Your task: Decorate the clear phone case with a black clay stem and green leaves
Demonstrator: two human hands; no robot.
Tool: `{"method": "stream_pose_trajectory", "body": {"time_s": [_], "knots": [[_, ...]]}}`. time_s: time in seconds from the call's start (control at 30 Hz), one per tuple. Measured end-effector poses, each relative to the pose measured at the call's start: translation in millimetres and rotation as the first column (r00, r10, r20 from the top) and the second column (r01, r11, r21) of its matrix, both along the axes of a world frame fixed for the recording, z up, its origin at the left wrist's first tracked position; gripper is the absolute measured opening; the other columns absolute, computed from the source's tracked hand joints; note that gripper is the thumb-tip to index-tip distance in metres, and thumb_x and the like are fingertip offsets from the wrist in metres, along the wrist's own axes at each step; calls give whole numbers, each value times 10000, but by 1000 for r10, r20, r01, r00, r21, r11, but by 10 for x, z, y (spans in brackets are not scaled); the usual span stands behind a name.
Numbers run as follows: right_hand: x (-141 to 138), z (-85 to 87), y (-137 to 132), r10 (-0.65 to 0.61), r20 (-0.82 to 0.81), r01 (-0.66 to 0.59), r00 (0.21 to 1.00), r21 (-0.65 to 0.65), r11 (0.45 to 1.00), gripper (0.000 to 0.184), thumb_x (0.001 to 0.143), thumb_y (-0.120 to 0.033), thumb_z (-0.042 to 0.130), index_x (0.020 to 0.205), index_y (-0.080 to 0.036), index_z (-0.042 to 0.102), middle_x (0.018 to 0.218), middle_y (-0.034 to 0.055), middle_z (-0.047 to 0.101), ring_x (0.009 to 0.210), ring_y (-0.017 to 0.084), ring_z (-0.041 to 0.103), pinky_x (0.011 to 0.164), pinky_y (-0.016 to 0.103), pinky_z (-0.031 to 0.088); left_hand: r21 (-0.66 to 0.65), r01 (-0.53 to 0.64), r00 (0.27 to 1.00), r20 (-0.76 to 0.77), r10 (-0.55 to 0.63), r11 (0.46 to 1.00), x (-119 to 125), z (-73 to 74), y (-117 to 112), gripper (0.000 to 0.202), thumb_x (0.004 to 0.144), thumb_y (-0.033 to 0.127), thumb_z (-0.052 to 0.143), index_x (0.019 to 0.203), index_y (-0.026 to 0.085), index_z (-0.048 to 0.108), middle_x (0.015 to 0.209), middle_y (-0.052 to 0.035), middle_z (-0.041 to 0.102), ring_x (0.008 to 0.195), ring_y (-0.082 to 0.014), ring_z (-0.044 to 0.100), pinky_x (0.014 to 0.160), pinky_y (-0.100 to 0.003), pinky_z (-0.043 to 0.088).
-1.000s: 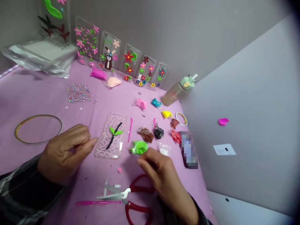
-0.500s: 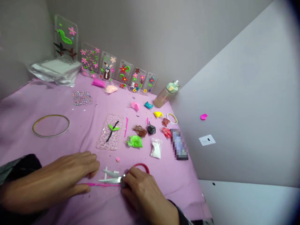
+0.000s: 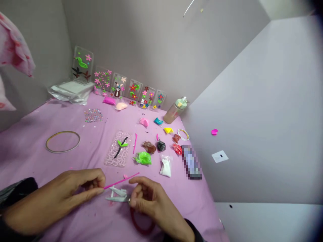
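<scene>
My left hand (image 3: 75, 188) pinches one end of a thin pink clay tool (image 3: 121, 180), which points up and right over the scissors. Red-handled scissors (image 3: 117, 199) lie on the cloth with their blades slightly apart, a white strip by the blades. My right hand (image 3: 147, 198) is over the handles, index finger stretched toward the tool's far end. Its thumb is near the scissors' pivot, apart from the index finger; one handle is partly hidden. Beyond the hands lies a clear textured phone case (image 3: 109, 156) with a black stem and green leaves.
Bags of green clay (image 3: 143, 158), white clay (image 3: 166, 167) and brown clay (image 3: 149, 147) lie ahead on the pink cloth. A phone (image 3: 191, 163) and a bottle (image 3: 175, 111) are at the right edge. Tape rings (image 3: 63, 142) and decorated cases (image 3: 117, 85) are farther off.
The pink tool has come up off the cloth in my left hand and now slants upward. My right hand's fingers have loosened around the scissors. The view has shifted, and pink patterned fabric appears at upper left.
</scene>
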State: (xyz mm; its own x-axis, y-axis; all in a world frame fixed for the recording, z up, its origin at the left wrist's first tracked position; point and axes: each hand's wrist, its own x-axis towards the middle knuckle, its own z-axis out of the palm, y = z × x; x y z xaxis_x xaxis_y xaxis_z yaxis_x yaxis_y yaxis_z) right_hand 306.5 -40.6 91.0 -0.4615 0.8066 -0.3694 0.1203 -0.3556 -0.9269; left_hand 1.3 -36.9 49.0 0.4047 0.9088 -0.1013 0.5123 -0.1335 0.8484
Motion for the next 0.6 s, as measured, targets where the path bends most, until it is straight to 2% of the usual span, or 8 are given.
{"method": "stream_pose_trajectory", "body": {"time_s": [0.07,0.13,0.23,0.37,0.43,0.5,0.57,0.6], "knots": [[-115,21,99,-37,-210,18,977,-90,996,610,821,-498,1037,1299,-237,762,850,-57,730,659,99,611,680,230,482,-128,27,994,108,-13,991,52,49,55,387,1057,575,616,859,257,710,842,55,728,801,-175,655,725,-200,525],[-257,2,184,-81,-292,50,953,-110,993,571,812,-593,1026,1162,-207,793,817,-38,751,613,92,616,654,230,496,-171,31,985,171,-1,985,79,24,109,381,1023,596,664,859,257,724,861,39,746,830,-189,671,753,-211,544],[-421,-98,257,-152,-327,117,933,-125,985,537,820,-657,997,943,-177,790,777,4,775,600,100,639,656,238,519,-183,9,979,202,29,983,47,-117,165,352,1017,579,695,874,259,722,874,24,752,851,-201,691,772,-223,569],[-341,-224,315,-226,-253,203,941,-113,973,535,788,-653,1006,925,-188,781,761,-2,770,586,116,630,645,256,525,-101,-65,974,209,86,993,-63,-344,181,340,1035,570,674,889,264,701,853,20,734,809,-207,685,737,-246,589],[-175,-204,389,-217,-109,222,970,35,974,475,857,-637,948,884,-195,779,752,-5,753,636,136,644,671,271,530,-55,-73,980,180,82,996,-78,-427,176,339,1041,554,664,869,264,693,829,19,727,790,-208,682,726,-255,588],[4,-114,520,-245,120,194,962,332,923,343,985,-524,849,871,-206,789,790,9,762,737,170,680,722,292,543,5,-59,989,134,58,998,-44,-488,172,345,1055,525,643,840,258,685,804,19,720,759,-200,673,703,-254,565],[121,12,701,-316,353,20,881,638,770,215,1094,-332,718,938,-212,805,916,46,803,846,198,718,779,316,558,73,-30,997,76,25,997,24,-543,170,340,1063,483,630,817,253,681,789,27,711,718,-180,655,678,-243,523],[138,71,803,-325,482,-163,814,726,668,197,1120,-246,663,992,-212,809,976,62,813,868,201,721,794,320,561,99,-13,999,46,9,995,59,-572,170,328,1057,461,638,809,251,680,784,33,706,700,-169,645,667,-237,501]]}}
